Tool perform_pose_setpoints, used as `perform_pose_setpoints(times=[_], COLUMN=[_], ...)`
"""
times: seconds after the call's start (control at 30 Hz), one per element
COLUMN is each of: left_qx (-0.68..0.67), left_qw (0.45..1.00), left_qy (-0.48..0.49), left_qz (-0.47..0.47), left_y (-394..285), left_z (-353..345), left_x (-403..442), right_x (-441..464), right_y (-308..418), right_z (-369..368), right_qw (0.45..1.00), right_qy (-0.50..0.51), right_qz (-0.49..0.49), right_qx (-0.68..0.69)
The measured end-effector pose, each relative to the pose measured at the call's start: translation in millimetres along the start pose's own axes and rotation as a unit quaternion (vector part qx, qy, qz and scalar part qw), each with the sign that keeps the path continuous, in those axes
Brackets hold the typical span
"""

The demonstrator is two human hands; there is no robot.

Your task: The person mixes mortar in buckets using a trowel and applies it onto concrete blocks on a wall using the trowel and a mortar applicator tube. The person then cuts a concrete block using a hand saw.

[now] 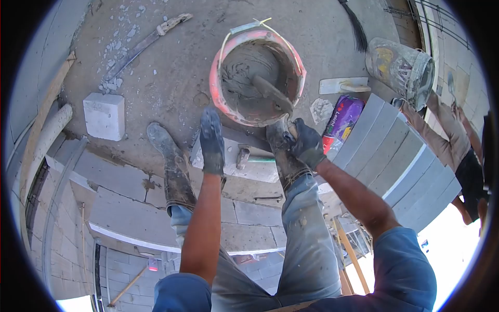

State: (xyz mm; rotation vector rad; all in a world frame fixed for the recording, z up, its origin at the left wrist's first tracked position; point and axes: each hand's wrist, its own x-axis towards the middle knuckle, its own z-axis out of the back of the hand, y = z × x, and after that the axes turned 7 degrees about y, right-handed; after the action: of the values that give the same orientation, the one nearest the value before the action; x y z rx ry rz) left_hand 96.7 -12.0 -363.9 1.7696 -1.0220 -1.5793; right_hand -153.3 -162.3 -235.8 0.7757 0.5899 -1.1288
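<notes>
A pink-rimmed bucket (pixel 214 86) holds wet grey mortar (pixel 249 61), and its wire handle is tipped toward the far side. My right hand (pixel 307 144), in a dark glove, is closed around the handle of a trowel (pixel 273 94). The trowel's mortar-smeared blade reaches over the near rim into the bucket. My left hand (pixel 212 141), also gloved and dusted grey, is held out flat with its fingers straight, just short of the bucket. Beside it, a hammer (pixel 243 158) with a green handle lies on a pale block (pixel 265 170).
A white block (pixel 104 116) and a dusty saw (pixel 130 56) lie at left. On the right are a purple bag (pixel 345 117), a float (pixel 338 85), stacked grey blocks (pixel 384 140), a tipped clear bucket (pixel 400 67) and a brush (pixel 355 28). Another person's legs (pixel 447 130) show at far right.
</notes>
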Motion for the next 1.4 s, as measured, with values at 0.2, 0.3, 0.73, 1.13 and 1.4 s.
perform_pose_setpoints(times=[0.2, 0.3, 0.73, 1.13, 1.4], left_qx=[-0.965, -0.967, -0.938, -0.938, -0.907], left_qw=[0.074, 0.103, 0.209, 0.231, 0.323], left_qy=[-0.079, -0.076, -0.005, 0.011, -0.08], left_qz=[0.237, 0.219, 0.276, 0.257, 0.258], left_y=[56, 49, 63, 33, 4], left_z=[-29, -27, -25, -32, -39], left_x=[127, 156, 159, 160, 165], right_x=[27, 48, -37, -34, 16], right_y=[-49, -91, -206, -86, -152], right_z=[-84, -125, -99, -64, -102], right_qw=[0.964, 0.985, 0.978, 0.924, 0.974], right_qy=[-0.243, -0.149, -0.089, -0.146, 0.06], right_qz=[0.096, 0.081, 0.088, 0.209, 0.174], right_qx=[-0.056, -0.041, -0.165, 0.283, 0.132])
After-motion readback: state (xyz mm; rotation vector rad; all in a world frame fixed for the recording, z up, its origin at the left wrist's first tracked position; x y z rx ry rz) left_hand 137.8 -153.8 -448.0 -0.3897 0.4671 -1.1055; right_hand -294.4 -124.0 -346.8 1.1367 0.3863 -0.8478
